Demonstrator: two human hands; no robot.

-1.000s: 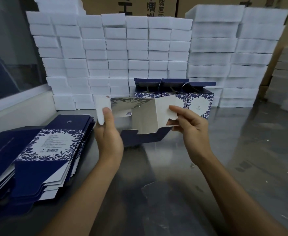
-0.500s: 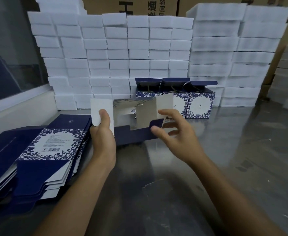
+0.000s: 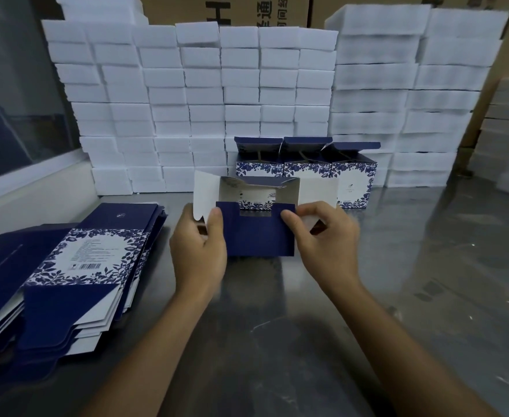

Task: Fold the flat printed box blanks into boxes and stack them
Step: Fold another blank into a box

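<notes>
I hold a half-folded blue-and-white printed box (image 3: 257, 233) over the metal table, its open end facing me. My left hand (image 3: 199, 251) grips its left side, thumb on the dark blue flap, with a white side flap sticking up above my fingers. My right hand (image 3: 325, 239) grips the right side, thumb pressing the blue flap and fingers curled behind a white flap. A pile of flat blanks (image 3: 66, 266) lies at the left. Three folded boxes (image 3: 307, 170) with lids raised stand in a row behind the held one.
A wall of stacked white foam blocks (image 3: 205, 100) runs along the back, with taller stacks (image 3: 412, 94) at the right. The steel table (image 3: 412, 281) spreads to the right and front. A window ledge (image 3: 27, 182) borders the left.
The dark blue bottom flap has been folded up over the box's open end. My right hand moved from the flap's edge onto the right side, and the box came lower and nearer.
</notes>
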